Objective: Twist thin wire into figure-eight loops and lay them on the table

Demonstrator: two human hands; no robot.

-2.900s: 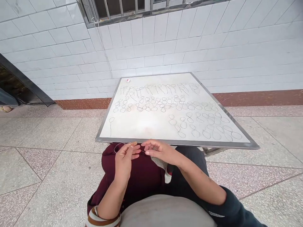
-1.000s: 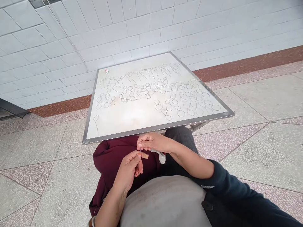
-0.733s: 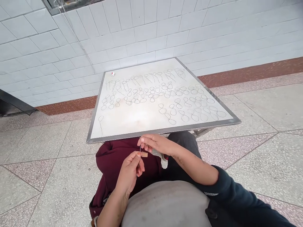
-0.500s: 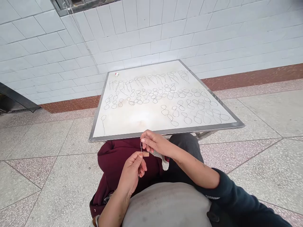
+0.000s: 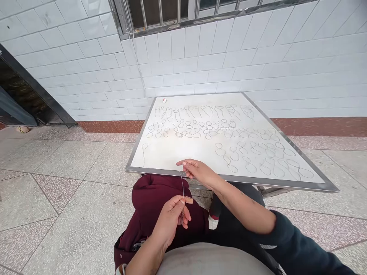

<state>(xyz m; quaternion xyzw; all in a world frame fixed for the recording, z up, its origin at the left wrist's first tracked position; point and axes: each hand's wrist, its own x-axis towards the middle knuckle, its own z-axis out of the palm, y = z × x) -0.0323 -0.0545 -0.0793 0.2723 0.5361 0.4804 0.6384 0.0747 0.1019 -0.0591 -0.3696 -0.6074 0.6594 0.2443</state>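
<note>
My left hand (image 5: 172, 217) is closed in a pinch on a thin wire (image 5: 182, 185), low over my lap. A small flat tan piece (image 5: 188, 199) sticks out between its thumb and index finger. Above it, at the table's near edge, my right hand (image 5: 197, 171) is closed at the wire's upper end, index finger pointing left. The wire stands nearly upright between the two hands, slightly bowed. On the white table (image 5: 172, 152), several bent wire loops (image 5: 208, 133) lie in rows, many twisted into figure-eights. One single-loop wire (image 5: 144, 151) lies apart at the left.
A small red-and-white object (image 5: 164, 101) sits at the table's far left corner. The metal rim (image 5: 235, 178) runs close in front of my hands. Maroon cloth (image 5: 160, 191) covers my lap on the left. A tiled wall (image 5: 183, 65) with a barred window stands behind.
My right hand has moved up and away from the left, so a longer stretch of wire shows between them. The left keeps its pinch. The camera view has tilted up and shifted left.
</note>
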